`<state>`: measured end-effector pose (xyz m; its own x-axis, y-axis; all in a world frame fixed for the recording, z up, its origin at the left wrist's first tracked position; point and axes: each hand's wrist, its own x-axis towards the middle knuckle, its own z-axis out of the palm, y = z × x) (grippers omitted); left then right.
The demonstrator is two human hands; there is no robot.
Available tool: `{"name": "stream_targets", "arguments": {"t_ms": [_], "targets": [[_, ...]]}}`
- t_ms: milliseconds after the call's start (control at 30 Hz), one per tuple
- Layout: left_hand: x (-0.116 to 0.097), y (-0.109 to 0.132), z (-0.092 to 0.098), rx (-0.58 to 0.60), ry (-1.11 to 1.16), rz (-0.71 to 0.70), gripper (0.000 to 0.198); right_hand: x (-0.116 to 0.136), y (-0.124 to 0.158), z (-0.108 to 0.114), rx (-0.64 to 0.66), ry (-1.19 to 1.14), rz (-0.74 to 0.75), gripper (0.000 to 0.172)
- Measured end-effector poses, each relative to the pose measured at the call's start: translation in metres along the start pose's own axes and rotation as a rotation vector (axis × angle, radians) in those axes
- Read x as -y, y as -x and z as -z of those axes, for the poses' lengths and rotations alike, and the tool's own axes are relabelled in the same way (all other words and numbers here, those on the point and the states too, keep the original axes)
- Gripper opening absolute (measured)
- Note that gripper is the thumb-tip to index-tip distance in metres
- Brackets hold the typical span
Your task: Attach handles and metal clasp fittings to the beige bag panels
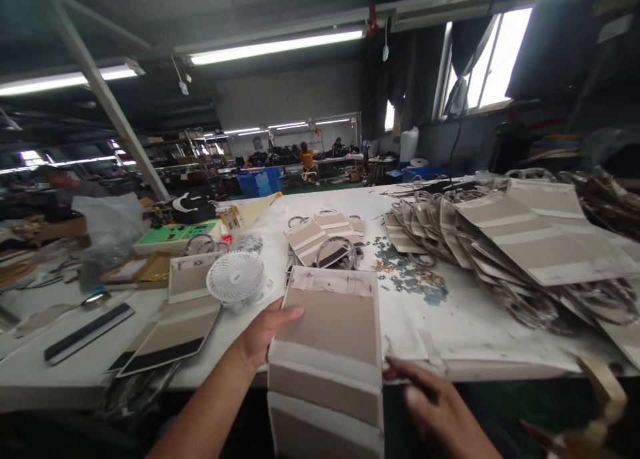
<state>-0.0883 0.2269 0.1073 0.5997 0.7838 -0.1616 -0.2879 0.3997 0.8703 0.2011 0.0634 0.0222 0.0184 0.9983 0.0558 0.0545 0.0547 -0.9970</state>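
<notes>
My left hand (264, 329) grips a long beige bag panel (327, 322) by its left edge, the thumb lying on its face. Pale strips cross the panel, and it hangs down past the table's front edge. Just right of it is my right hand (434, 402), index finger stretched toward the panel's edge and thumb apart. Whether that fingertip touches the panel I cannot tell. Behind the held panel lie more beige panels (305, 239) with a clear-wrapped handle (336, 249). Small metal fittings (410, 272) are scattered to their right.
A large stack of beige panels (540, 225) with wrapped handles covers the table's right side. On the left stand a white fan (235, 277), more panels (175, 325), a dark ruler-like bar (90, 332) and a green-topped machine (177, 233). A person (307, 157) is far back.
</notes>
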Motion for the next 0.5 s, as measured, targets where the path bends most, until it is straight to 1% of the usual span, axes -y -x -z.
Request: {"name": "stream_targets", "arguments": {"t_ms": [33,67,100,167,200,267,367,433,500], "targets": [[-0.004,0.009,-0.008,0.031,-0.041,0.02,0.059,0.01,-0.004,0.009,-0.032,-0.068,-0.02,0.076],[-0.007,0.016,-0.016,0.054,-0.085,0.057,0.062,0.021,-0.008,0.018,-0.021,-0.123,-0.016,0.084],[-0.009,0.023,-0.023,0.072,-0.129,0.096,0.066,0.031,-0.013,0.024,0.018,-0.161,-0.003,0.091],[-0.011,0.032,-0.034,0.096,-0.206,0.146,0.072,0.045,-0.02,0.029,0.093,-0.22,0.013,0.097],[-0.011,0.034,-0.038,0.103,-0.239,0.153,0.074,0.048,-0.021,0.028,0.105,-0.245,-0.004,0.097],[-0.008,0.034,-0.042,0.116,-0.295,0.163,0.076,0.045,-0.021,0.025,0.087,-0.291,-0.074,0.093],[0.002,0.025,-0.043,0.129,-0.384,0.221,0.083,0.025,-0.011,0.023,0.079,-0.266,-0.2,0.083],[0.013,0.012,-0.042,0.162,-0.454,0.242,0.09,0.011,0.001,0.025,0.075,-0.208,-0.247,0.076],[0.025,-0.008,-0.041,0.23,-0.565,0.204,0.095,-0.001,0.013,0.027,0.046,-0.186,-0.232,0.07]]}}
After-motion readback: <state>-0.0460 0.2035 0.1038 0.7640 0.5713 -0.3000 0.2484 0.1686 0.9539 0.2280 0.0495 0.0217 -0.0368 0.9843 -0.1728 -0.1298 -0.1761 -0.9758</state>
